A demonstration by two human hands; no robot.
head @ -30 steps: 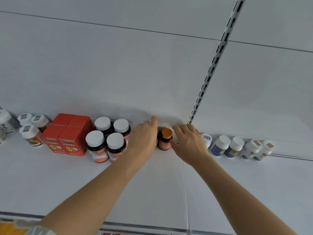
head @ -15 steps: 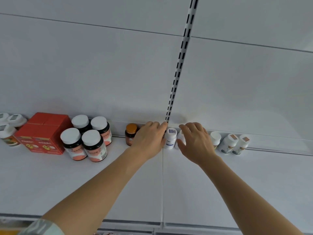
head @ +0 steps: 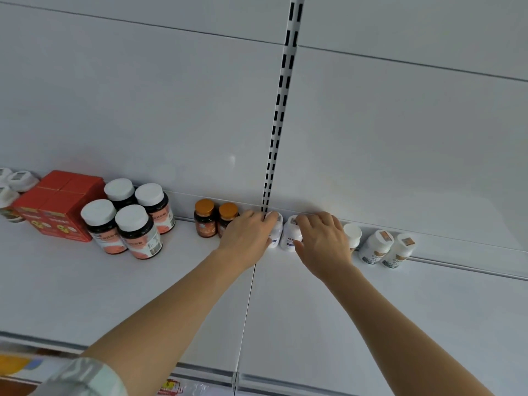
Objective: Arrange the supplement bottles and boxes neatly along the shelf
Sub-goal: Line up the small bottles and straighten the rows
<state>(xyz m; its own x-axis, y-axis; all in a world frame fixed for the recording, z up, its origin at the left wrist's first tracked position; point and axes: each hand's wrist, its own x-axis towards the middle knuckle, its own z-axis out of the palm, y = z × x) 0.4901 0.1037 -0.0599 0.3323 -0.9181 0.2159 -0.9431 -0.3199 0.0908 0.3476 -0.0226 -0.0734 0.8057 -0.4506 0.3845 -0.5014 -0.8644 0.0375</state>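
Now L hand (head: 248, 232) grips one white bottle (head: 275, 234), R hand (head: 324, 241) grips the next white bottle (head: 291, 235), both touching on shelf (head: 285, 304).

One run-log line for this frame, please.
left hand grips left white bottle | right hand grips right white bottle | both upright on shelf

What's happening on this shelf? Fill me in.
A person is lining up supplement bottles along the back of a white shelf. The left hand and right hand each grip one of two small white bottles standing side by side below the slotted upright. Left of them stand two orange-capped bottles, four dark white-capped bottles and red boxes; more white bottles wait to the right.
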